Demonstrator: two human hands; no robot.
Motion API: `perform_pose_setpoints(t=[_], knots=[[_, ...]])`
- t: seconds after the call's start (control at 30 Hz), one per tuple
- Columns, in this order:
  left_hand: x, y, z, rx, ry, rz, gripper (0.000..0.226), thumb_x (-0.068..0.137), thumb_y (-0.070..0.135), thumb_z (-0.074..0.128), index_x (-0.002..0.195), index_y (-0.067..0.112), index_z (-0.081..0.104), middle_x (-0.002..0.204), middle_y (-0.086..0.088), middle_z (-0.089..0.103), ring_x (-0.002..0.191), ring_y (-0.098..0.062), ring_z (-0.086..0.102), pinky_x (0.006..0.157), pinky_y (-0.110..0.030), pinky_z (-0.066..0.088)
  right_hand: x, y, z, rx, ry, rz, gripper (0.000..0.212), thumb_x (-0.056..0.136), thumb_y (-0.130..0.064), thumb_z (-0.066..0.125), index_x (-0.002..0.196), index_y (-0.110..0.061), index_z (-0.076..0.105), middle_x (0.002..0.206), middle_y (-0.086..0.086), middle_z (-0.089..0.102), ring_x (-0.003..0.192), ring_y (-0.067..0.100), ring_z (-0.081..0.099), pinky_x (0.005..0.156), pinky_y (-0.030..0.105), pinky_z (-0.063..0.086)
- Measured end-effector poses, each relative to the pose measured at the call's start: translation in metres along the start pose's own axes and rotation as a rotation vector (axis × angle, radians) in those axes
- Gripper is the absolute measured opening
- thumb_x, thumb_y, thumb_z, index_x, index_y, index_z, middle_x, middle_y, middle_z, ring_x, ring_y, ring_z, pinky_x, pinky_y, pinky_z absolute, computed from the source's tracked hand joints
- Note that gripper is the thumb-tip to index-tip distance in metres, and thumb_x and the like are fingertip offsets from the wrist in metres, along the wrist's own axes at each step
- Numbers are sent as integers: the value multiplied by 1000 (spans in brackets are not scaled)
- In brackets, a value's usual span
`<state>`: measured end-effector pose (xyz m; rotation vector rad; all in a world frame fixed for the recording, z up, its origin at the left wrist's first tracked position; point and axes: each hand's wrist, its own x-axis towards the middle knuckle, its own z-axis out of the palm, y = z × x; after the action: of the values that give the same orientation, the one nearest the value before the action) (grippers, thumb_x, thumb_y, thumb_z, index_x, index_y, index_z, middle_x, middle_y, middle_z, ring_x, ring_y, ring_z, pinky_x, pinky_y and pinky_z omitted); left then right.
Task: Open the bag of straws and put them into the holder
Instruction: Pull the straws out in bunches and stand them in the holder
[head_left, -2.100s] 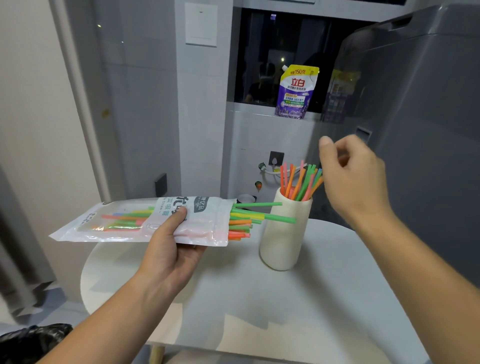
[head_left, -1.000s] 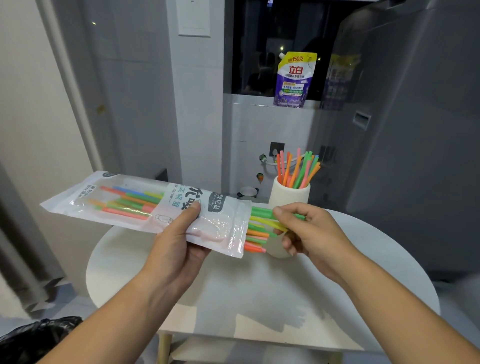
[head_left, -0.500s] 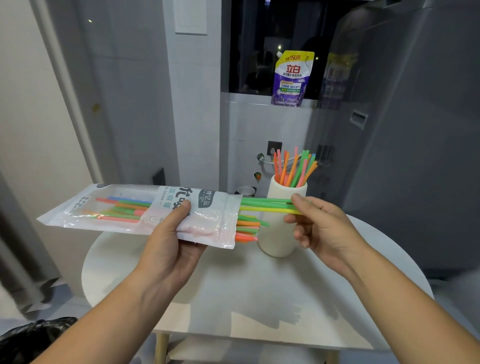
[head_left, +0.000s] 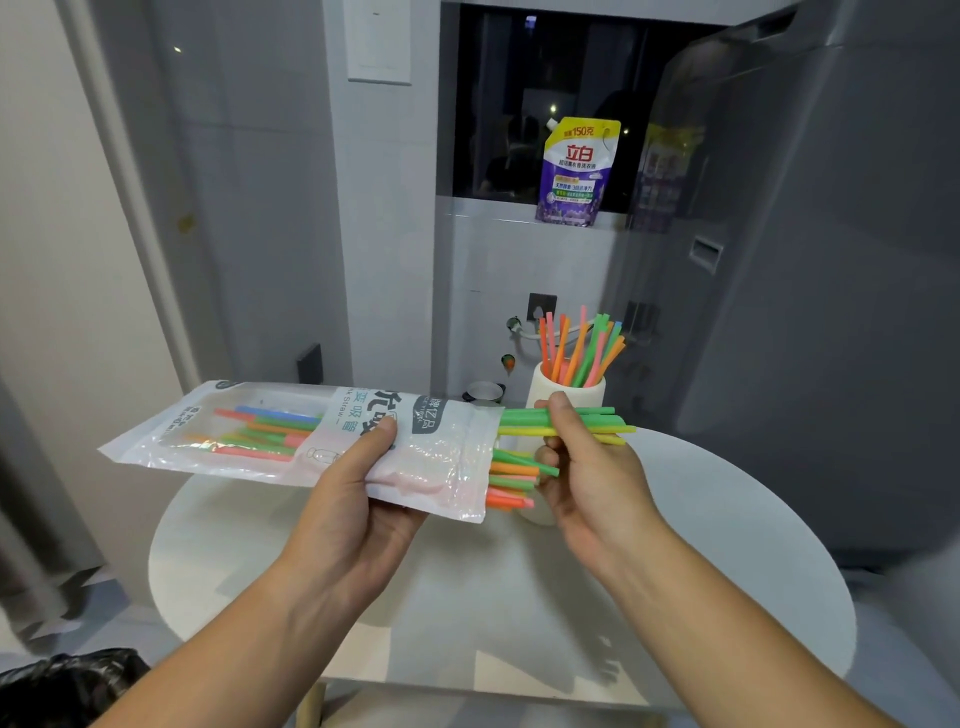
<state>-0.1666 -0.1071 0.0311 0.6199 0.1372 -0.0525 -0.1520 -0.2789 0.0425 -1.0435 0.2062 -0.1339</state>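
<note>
The bag (head_left: 311, 436) was held close to level across the middle of the frame. Its long axis ran left to right, with the sealed end at centre-left and the open mouth facing right. It was gripped by the left hand (head_left: 358, 499) from underneath, with the thumb pressed on top over the print and the fingers hidden below.

The straws (head_left: 511, 478) lay along the same axis. Roughly six orange, green and pink tips were poking out of the mouth to the right, and more could be seen through the clear panel at the left end.

A separate bunch (head_left: 597, 423) of green and yellow ones was pinched by the right hand (head_left: 587, 467), thumb on top and fingers curled beneath. It looked like about four, though the exact count couldn't be made out. The bunch was level, with its tips pointing right and its left ends at the mouth.

One white holder (head_left: 550, 387) stood on the round white table (head_left: 727, 519) just behind the right hand and was partly covered by it. Around ten orange, green and pink sticks (head_left: 582, 348) were fanned upright in it, overlapped too much to count properly.

On the bag, "Straw" and "吸管" could be read. One purple pouch (head_left: 576, 171) sat on the ledge at upper centre, marked "立白" and "150克". A black bin bag (head_left: 62, 686) was in the lower-left corner.
</note>
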Motion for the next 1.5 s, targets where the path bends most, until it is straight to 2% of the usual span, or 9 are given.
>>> perform_pose_setpoints(t=[0.07,0.27,0.43,0.57,0.77,0.9,1.1,1.27,1.5], knots=[[0,0,0,-7,6,-1,21,99,10,62,118,15,69,106,-8,83,89,-21,82,81,-53,62,1,-4,3,-16,49,-24,19,94,-27,65,87,-10,68,57,-1,52,47,8,47,58,26,44],[3,2,-2,-51,36,-19,20,99,10,62,117,12,69,104,-9,84,87,-21,82,75,-47,66,8,-31,2,-113,34,-215,24,99,-25,58,83,-9,66,54,-2,58,48,10,49,44,19,46],[10,8,-8,-84,68,-15,29,99,10,62,128,11,67,113,-10,82,96,-23,81,79,-50,64,15,-80,-11,-324,52,-414,28,100,-26,56,78,-11,65,48,-3,61,44,9,55,49,24,51],[13,10,-10,-91,82,-2,33,99,9,62,132,11,65,115,-10,81,100,-24,80,82,-54,62,19,-120,-21,-433,69,-483,27,99,-30,59,82,-10,66,55,0,64,48,10,59,54,25,53],[15,8,-11,-79,90,-3,30,100,9,62,129,13,65,115,-9,81,100,-24,80,81,-56,61,23,-168,-24,-559,139,-632,25,98,-29,60,81,-11,63,72,10,65,48,10,65,52,22,55],[16,6,-12,-62,73,-9,29,100,10,62,128,13,66,116,-9,81,99,-23,80,83,-56,61,30,-183,-22,-676,197,-699,27,96,-31,61,79,-11,61,70,11,65,47,13,66,53,27,58],[14,3,-11,-23,58,-8,19,101,11,61,118,15,69,107,-7,83,91,-21,82,86,-50,62,36,-176,-10,-867,202,-746,29,95,-36,62,81,-11,63,72,13,70,51,16,69,58,33,59],[14,2,-14,16,46,-11,30,100,11,62,129,13,67,115,-9,81,96,-22,81,85,-54,62,44,-158,0,-981,163,-697,26,94,-37,64,81,-15,60,68,11,71,58,23,73,63,42,63],[12,2,-12,24,45,4,30,99,11,63,129,15,66,115,-9,81,98,-23,80,100,-53,56,55,-135,12,-1195,104,-561,33,90,-42,69,87,-9,68,76,11,73,62,20,73,64,36,62]])
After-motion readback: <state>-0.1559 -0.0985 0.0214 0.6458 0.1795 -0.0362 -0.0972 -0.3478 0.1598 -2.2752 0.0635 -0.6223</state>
